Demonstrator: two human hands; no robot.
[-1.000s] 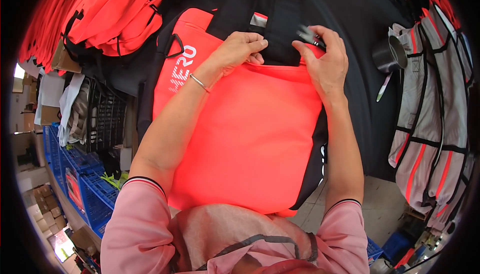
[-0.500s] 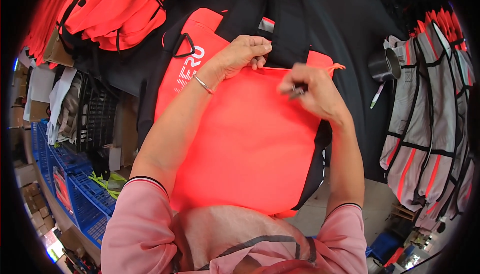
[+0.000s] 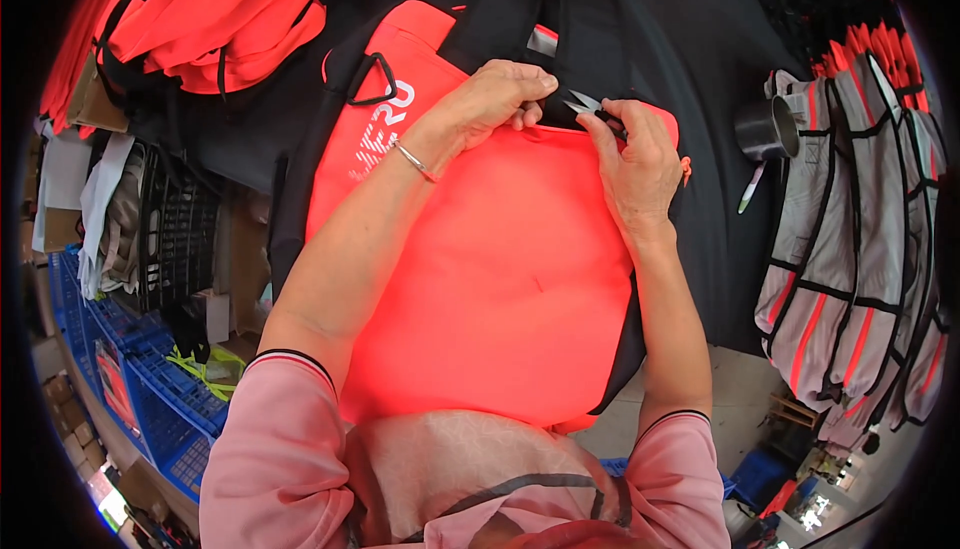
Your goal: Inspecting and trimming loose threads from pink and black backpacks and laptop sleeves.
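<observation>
Though lower earlier, right hand (image 3: pixel 640 164) at top of red bag (image 3: pixel 490 289), around snips (image 3: pixel 588 103); left hand (image 3: pixel 497 99) in tight pinch.

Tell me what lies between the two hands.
In the head view, open snips jut from the right hand toward the left hand; black fabric shows around the tips, the red bag's edge just below.

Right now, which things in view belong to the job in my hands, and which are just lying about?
Seemingly part of the job:
red-orange bag, your left hand at its upper edge
pointed snips, in your right hand

Apparently just lying about:
metal cup, right
grey bags, far right
heaped bags, upper left
black basket, left
</observation>
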